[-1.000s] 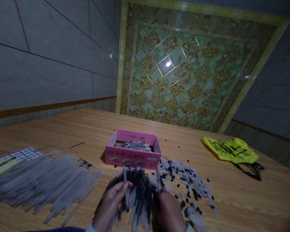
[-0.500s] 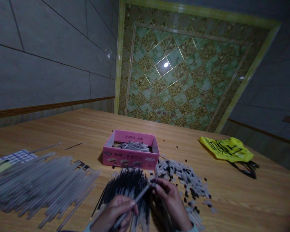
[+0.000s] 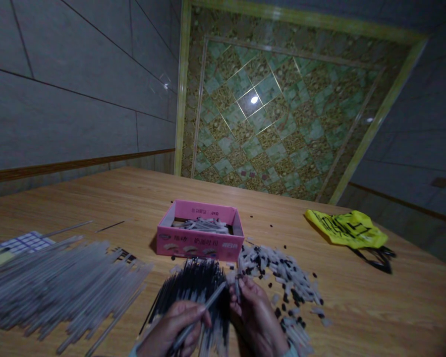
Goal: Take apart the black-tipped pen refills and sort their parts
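My left hand [image 3: 184, 325] is closed around a slim greyish tube [image 3: 217, 293], which slants up to the right. Close to the tube's upper end, my right hand [image 3: 253, 308] pinches a small greyish piece [image 3: 238, 288]; its exact kind is too blurred to tell. The tube's tip and that piece are apart. Under and between both hands lies a bundle of thin black rods [image 3: 196, 277] with paler lower ends. Beside my right hand spreads a pile of small whitish caps [image 3: 278, 267] mixed with tiny black plugs [image 3: 297, 297].
A pink box [image 3: 200, 246] holding short greyish pieces [image 3: 204, 225] stands beyond the hands. Many long translucent tubes [image 3: 67, 287] lie at left, near a checked cloth [image 3: 29, 241]. A yellow bag [image 3: 349, 229] with black handles rests at right on the wooden table [image 3: 134, 198].
My right hand has drawn away from the tube's tip and turned slightly, leaving a gap there. The left hand keeps its hold on the tube.
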`<state>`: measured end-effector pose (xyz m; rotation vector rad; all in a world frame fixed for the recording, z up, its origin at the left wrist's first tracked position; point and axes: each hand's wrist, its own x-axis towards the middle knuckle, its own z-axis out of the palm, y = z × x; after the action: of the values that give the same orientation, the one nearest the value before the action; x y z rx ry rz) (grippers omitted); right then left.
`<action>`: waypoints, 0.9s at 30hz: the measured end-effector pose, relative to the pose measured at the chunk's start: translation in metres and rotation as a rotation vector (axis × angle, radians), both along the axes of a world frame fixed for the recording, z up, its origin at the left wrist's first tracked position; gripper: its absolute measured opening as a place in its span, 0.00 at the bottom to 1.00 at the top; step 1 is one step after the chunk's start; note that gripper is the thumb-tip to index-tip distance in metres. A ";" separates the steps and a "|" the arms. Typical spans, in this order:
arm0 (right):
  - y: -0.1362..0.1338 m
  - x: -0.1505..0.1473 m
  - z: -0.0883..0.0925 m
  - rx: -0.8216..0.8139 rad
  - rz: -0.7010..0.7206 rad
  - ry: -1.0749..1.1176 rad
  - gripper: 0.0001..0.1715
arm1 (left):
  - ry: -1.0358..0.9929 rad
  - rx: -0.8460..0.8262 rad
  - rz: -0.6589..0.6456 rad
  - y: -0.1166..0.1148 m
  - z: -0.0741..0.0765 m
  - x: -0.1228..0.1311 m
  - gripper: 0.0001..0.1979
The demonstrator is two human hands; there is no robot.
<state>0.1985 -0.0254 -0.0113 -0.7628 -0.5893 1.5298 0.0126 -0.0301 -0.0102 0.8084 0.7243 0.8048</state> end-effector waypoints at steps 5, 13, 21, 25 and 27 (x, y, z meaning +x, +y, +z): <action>0.001 -0.004 0.002 0.039 -0.073 -0.035 0.13 | 0.022 0.005 -0.032 0.000 -0.003 0.000 0.19; 0.002 -0.003 -0.005 0.023 -0.094 -0.044 0.14 | 0.028 0.000 -0.092 0.000 -0.004 0.001 0.20; 0.001 -0.006 -0.003 0.044 -0.083 -0.107 0.16 | 0.032 0.001 -0.110 0.001 -0.005 -0.002 0.20; 0.000 -0.006 0.004 0.077 -0.107 -0.179 0.18 | 0.028 0.004 -0.083 -0.001 -0.007 -0.001 0.19; -0.001 -0.005 0.005 0.108 -0.088 -0.203 0.17 | 0.022 0.007 -0.092 0.000 -0.007 0.000 0.19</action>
<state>0.1936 -0.0265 -0.0061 -0.8560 -0.7727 1.3377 0.0124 -0.0305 -0.0176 0.8517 0.6987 0.7173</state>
